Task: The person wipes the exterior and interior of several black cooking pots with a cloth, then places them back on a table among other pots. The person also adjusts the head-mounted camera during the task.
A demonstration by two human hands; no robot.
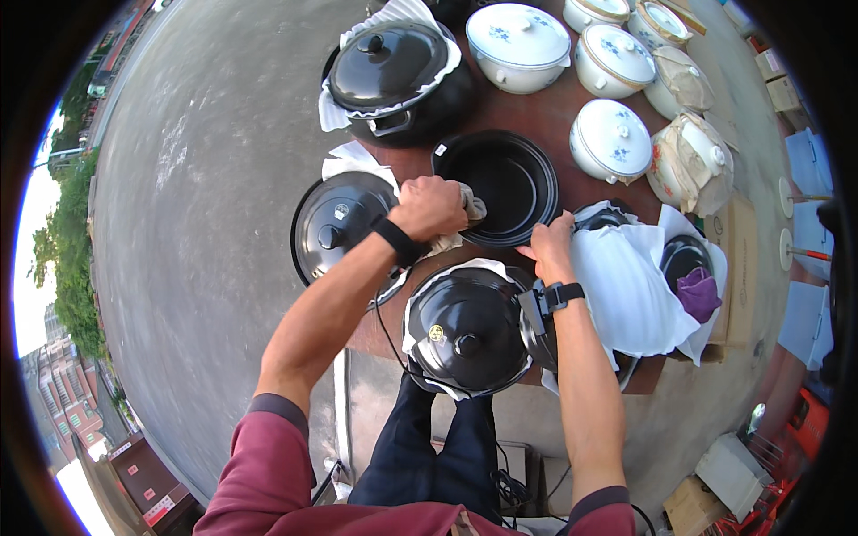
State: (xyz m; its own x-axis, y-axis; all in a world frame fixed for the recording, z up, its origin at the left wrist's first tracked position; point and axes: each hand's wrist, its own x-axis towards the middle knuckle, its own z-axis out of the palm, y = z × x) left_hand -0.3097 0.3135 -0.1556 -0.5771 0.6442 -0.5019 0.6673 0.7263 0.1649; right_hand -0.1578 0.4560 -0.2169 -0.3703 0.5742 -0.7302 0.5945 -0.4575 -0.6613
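Note:
An uncovered black pot [506, 181] with a small white sticker on its rim stands tilted or flat, I cannot tell which, on a reddish-brown table [429, 155]. My left hand [432, 209] is closed around a beige cloth [474, 202], which lies over the pot's near-left wall. At the lower right rim, my right hand [553, 246] grips the pot between thumb and fingers. Below the hands sits a lidded black pot [469, 328] with white paper under its lid. Another black lid [345, 224] shows left of my left forearm, with white paper at its edge.
A large lidded black pot [389, 67] stands at the far left of the table. White lidded pots with blue flowers [519, 37] fill the far right. White paper [623, 288] covers dark cookware on the right, beside a purple cloth [699, 295] and cardboard [737, 268]. A cable hangs by my left wrist.

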